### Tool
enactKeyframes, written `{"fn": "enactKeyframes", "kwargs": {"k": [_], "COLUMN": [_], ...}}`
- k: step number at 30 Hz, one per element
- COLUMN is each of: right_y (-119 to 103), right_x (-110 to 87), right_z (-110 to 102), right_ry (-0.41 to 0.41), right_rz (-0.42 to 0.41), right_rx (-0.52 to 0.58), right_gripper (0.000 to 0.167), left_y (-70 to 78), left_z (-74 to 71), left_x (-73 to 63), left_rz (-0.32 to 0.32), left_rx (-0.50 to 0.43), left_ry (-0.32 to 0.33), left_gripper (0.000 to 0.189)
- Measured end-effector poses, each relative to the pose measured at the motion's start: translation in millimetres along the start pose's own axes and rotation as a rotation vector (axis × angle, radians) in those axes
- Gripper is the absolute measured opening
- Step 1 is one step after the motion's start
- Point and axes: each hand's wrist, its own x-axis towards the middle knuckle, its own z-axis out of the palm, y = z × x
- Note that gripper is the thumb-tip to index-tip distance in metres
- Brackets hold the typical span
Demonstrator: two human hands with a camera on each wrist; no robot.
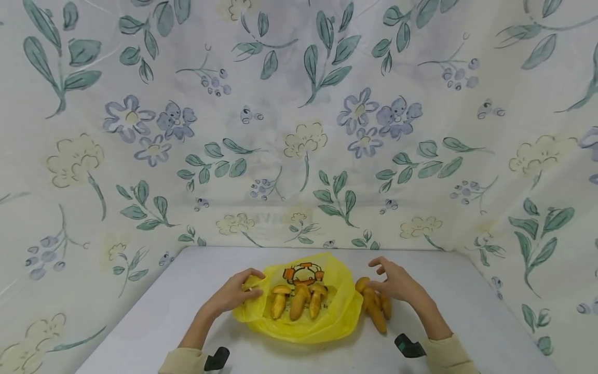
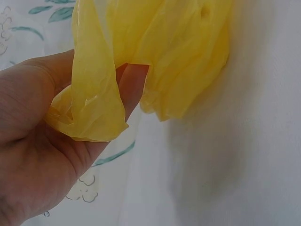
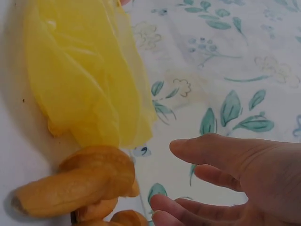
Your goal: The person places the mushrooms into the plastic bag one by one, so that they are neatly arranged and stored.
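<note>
A yellow plastic bag with a printed orange ring lies spread on the table. My left hand holds its left edge; in the left wrist view the thin plastic runs between thumb and fingers. Three mushrooms show in a row at the bag's middle; whether they lie inside or on top I cannot tell. Several brown mushrooms lie together just right of the bag. Over them hovers my right hand, fingers apart and loosely bent, holding nothing. In the right wrist view this hand is beside the mushrooms.
The white table runs back to a hanging cloth printed with leaves and flowers. More of this cloth hangs at both sides. Dark devices are at both wrists.
</note>
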Motion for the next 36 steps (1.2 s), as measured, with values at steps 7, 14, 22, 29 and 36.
{"fn": "enactKeyframes", "kwargs": {"k": [7,14,22,29,36], "right_y": [13.5,16.3,15.8,18.8,21.7], "right_x": [-2.1,-6.0,-4.6,-5.9,-5.8], "right_z": [0.9,1.6,-0.1,0.6,0.4], "right_ry": [-0.022,-0.046,-0.056,-0.071,-0.076], "right_rz": [0.043,0.053,0.053,0.044,0.055], "right_rx": [0.000,0.039,0.036,0.039,0.053], "right_gripper": [0.055,0.055,0.057,0.058,0.059], "left_y": [-0.9,-2.7,0.0,0.0,3.0], "left_z": [1.0,-0.1,0.7,1.7,0.4], "left_x": [-0.6,0.0,-0.8,-4.1,-1.8], "left_rz": [-0.015,0.002,-0.048,-0.050,-0.041], "left_rx": [-0.009,-0.006,-0.006,-0.014,-0.002], "left_ry": [0.012,-0.003,0.026,0.030,0.028], "left_gripper": [0.031,0.032,0.031,0.031,0.031]}}
